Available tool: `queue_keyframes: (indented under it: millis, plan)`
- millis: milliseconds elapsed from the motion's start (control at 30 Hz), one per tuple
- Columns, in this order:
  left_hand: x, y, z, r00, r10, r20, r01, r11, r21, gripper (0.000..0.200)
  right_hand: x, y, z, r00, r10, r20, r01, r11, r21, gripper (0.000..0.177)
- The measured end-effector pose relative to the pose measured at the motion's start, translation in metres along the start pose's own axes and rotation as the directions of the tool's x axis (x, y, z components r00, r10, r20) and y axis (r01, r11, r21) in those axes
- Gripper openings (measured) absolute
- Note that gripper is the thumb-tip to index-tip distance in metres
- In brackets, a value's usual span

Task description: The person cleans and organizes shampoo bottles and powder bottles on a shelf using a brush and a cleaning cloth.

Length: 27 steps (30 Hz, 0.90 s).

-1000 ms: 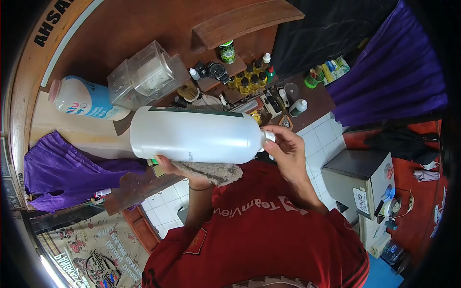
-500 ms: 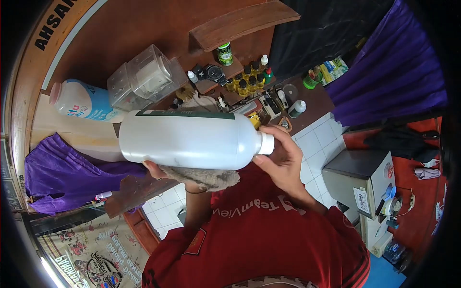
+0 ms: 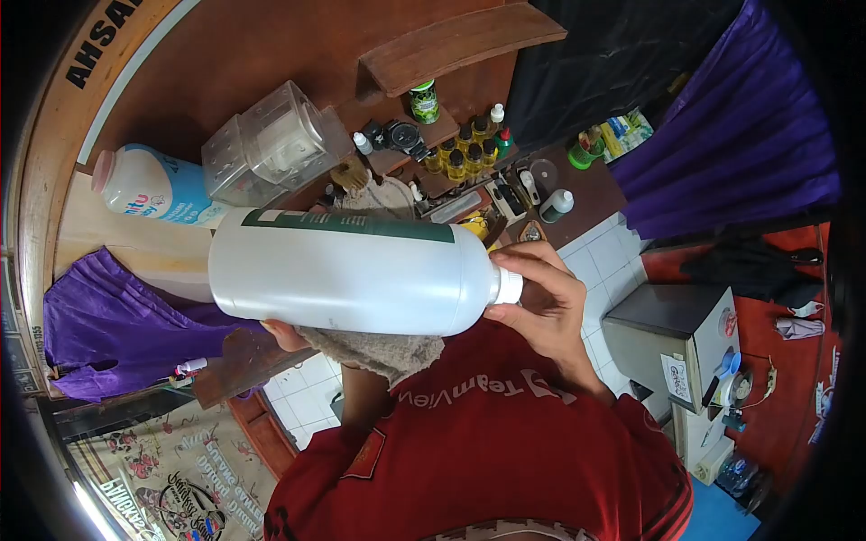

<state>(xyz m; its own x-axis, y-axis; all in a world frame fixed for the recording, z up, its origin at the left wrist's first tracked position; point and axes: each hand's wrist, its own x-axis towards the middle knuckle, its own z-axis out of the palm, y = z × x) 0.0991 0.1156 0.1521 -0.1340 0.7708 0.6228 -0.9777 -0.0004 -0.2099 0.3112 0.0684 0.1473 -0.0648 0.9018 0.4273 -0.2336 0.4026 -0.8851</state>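
Observation:
A large white bottle [image 3: 343, 275] lies sideways in front of my chest, a green label along its upper edge. At its neck, the thumb and fingers of my right hand [image 3: 546, 302] close round the white cap [image 3: 510, 287]. My left hand [image 3: 287, 335] grips the bottle from below, near its base, mostly hidden behind it. A grey-brown cloth [image 3: 383, 353] hangs under the bottle, against my left hand.
Beyond the bottle, a counter [image 3: 582, 194] holds several small yellow bottles [image 3: 456, 162], clippers and a small white bottle [image 3: 559, 203]. Clear plastic containers [image 3: 271, 144] and a blue-and-white bottle [image 3: 162, 185] are at left. A grey cabinet [image 3: 667, 316] stands right.
The bottle has turned a little, showing more of its green label, and its neck end has shifted slightly right and down. My right hand has moved with the cap.

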Motion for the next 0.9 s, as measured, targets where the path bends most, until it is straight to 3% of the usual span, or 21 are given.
queue_keyframes:
  millis: [67,167,233,300,333,433,633,900]
  plan:
    - [-0.007,0.027,-0.017,1.000,-0.011,0.017,0.002,0.887,0.462,0.102,0.000,-0.003,0.000,1.000,0.012,0.013,-0.013,1.000,0.008,0.052]
    - [-0.011,0.025,-0.016,0.997,0.047,-0.058,-0.015,0.882,0.471,0.100,0.001,-0.007,0.000,0.999,0.010,0.047,-0.008,1.000,-0.027,0.050]
    - [-0.011,0.022,-0.017,0.997,0.047,-0.057,-0.015,0.884,0.468,0.100,-0.002,-0.012,0.007,0.980,0.185,-0.067,-0.184,0.983,0.028,0.050]
    - [-0.012,0.018,-0.018,0.997,0.046,-0.057,-0.014,0.884,0.468,0.099,-0.002,-0.006,0.018,0.963,0.220,-0.157,-0.182,0.957,0.225,0.053]
    - [-0.011,0.019,-0.018,0.997,0.045,-0.056,-0.013,0.884,0.468,0.099,-0.001,0.000,0.012,0.985,0.134,-0.112,-0.119,0.984,0.132,0.054]
    - [-0.012,0.023,-0.015,0.997,0.040,-0.060,-0.008,0.884,0.467,0.099,0.003,0.003,0.004,0.999,0.049,-0.012,-0.047,0.993,0.105,0.054]
    - [-0.012,0.008,-0.022,0.997,0.039,-0.068,-0.003,0.885,0.465,0.098,-0.002,0.002,0.006,0.991,0.115,-0.071,-0.092,0.959,0.270,0.053]
    - [-0.024,0.008,-0.012,0.996,0.040,-0.082,0.002,0.885,0.465,0.097,0.001,-0.001,0.009,0.999,0.020,-0.037,-0.014,0.988,0.152,0.052]
